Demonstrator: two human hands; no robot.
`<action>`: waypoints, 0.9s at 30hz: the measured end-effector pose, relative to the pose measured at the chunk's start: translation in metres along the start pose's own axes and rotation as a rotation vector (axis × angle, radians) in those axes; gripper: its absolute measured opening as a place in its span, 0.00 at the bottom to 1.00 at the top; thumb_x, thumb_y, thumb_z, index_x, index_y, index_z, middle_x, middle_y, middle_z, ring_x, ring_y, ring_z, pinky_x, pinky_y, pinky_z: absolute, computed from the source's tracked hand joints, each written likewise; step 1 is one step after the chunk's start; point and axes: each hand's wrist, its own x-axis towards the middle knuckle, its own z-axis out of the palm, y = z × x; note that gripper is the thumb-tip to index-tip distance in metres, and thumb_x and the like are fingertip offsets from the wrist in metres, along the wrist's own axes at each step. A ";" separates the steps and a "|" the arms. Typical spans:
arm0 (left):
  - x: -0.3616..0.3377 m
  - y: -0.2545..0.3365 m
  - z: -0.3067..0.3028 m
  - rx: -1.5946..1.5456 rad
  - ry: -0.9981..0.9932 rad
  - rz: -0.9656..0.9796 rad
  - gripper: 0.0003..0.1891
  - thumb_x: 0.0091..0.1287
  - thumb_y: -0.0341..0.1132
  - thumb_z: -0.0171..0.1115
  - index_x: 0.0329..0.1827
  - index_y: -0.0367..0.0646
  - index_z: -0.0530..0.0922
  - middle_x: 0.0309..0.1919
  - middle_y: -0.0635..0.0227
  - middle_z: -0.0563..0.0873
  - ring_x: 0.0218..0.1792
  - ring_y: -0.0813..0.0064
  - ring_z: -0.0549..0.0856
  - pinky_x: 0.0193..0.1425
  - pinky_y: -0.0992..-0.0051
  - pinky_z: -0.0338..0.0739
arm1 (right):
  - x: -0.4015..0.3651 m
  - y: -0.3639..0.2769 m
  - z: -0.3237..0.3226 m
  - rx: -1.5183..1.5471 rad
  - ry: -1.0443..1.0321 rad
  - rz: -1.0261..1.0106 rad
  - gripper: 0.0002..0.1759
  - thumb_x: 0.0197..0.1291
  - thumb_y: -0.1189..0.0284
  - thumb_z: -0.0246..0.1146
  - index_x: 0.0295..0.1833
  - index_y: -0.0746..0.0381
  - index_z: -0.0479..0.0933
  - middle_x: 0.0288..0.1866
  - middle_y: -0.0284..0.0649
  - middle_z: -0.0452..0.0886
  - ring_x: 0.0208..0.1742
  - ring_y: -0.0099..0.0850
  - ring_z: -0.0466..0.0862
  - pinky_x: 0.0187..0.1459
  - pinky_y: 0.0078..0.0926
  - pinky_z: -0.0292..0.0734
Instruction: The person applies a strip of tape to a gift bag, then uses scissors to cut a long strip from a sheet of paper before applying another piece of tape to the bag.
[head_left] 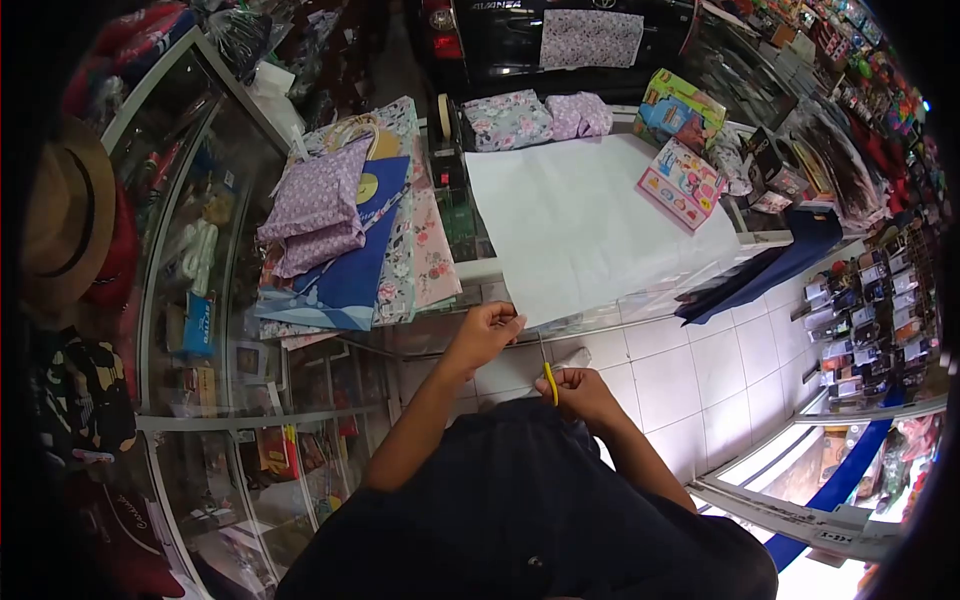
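Note:
A large white paper sheet [590, 225] lies over the glass counter in front of me, its near left corner reaching the counter's edge. My left hand [485, 335] pinches that corner between thumb and fingertips. Close to my body, my right hand [580, 393] is closed around yellow-handled scissors [550, 383], whose thin blades point up toward the counter and stand apart from the paper. On the sheet's right side rests a pink toy box [684, 185]. Behind it leans a green and yellow box [680, 108], partly on the sheet's far edge.
Folded floral packets [508, 120] and a tape roll [445, 117] sit along the counter's far side. To the left are a purple floral parcel [318, 205], a blue bag [375, 250] and patterned sheets [435, 235]. Glass cases [200, 420] flank me; tiled floor [690, 375] shows below.

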 end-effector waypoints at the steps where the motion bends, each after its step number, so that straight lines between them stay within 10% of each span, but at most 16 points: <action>1: -0.003 -0.001 0.001 -0.001 0.003 -0.014 0.11 0.69 0.35 0.67 0.46 0.36 0.82 0.34 0.74 0.83 0.33 0.85 0.79 0.39 0.82 0.74 | 0.001 -0.002 0.000 0.006 -0.008 0.005 0.20 0.57 0.56 0.76 0.30 0.61 0.81 0.19 0.25 0.76 0.16 0.13 0.67 0.19 0.15 0.58; 27: -0.006 0.009 0.003 -0.155 0.077 0.001 0.13 0.64 0.29 0.72 0.49 0.32 0.81 0.38 0.68 0.86 0.39 0.83 0.83 0.46 0.82 0.79 | 0.010 -0.015 -0.015 0.107 -0.151 0.091 0.19 0.56 0.58 0.77 0.30 0.61 0.80 0.22 0.28 0.79 0.15 0.13 0.67 0.18 0.14 0.57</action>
